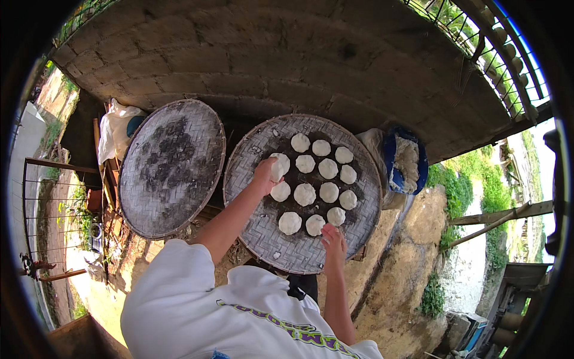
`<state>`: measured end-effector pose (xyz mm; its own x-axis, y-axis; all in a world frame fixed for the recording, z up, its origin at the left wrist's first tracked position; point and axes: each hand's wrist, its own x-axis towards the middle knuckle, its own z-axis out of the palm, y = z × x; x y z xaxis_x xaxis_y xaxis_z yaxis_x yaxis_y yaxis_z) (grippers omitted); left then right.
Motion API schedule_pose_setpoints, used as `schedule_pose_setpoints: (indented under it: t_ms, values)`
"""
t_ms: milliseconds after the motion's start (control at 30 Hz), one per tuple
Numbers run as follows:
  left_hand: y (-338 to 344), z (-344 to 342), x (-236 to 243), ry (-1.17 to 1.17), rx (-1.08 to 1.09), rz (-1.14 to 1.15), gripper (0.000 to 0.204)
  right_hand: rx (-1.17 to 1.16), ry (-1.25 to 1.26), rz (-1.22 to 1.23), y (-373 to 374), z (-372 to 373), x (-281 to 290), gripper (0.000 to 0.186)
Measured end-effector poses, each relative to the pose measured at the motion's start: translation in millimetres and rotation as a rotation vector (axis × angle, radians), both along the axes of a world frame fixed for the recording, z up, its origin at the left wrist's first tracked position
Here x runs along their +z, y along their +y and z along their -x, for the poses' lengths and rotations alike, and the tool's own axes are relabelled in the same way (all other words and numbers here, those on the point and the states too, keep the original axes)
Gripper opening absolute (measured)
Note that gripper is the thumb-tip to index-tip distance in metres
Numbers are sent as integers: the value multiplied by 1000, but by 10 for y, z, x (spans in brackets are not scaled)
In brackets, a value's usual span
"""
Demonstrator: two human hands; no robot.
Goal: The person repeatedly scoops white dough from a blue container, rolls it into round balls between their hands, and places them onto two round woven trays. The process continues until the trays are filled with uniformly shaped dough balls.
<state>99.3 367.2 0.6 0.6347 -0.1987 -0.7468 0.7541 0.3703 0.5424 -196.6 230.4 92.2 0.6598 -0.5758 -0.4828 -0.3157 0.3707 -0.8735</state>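
Observation:
A round woven bamboo tray [257,143] lies in front of me, with several white, rough-surfaced dough-like lumps [305,194] laid out in loose rows on its dark-stained middle. At the left side of the group, my left hand [263,177] has its fingers curled around the edge of one white lump [280,166]. My right hand [333,244] is over the tray's near edge, fingers stretched out and holding nothing I can see. Its fingertips are just beside the nearest lump [315,225], and I cannot tell whether they touch it.
To the left, a second woven tray [170,170] with a dark-stained middle leans tilted. A blue tub [422,170] holding a white mass [406,161] stands right of my tray. Behind runs a block wall [251,60]. A white sack [113,128] sits at the far left.

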Motion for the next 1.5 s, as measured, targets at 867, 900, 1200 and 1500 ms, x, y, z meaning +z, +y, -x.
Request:
schedule_pose_setpoints:
  t_ms: [867,900,1200,1500]
  values:
    - [-747,-1526,-1463,-1258,-1047,-1432,58,-194,475,421,-1711,2258,-1383,27]
    - [-738,-1454,-1385,-1235,-958,-1482,58,-151,400,516,-2081,1978,-1334,25]
    - [-1648,379,-378,-990,-485,-635,39,89,169,1404,-5801,-782,-1584,39]
    - [-3827,1522,-237,-710,-475,-64,30,135,437,1218,-5922,-1713,-2044,56]
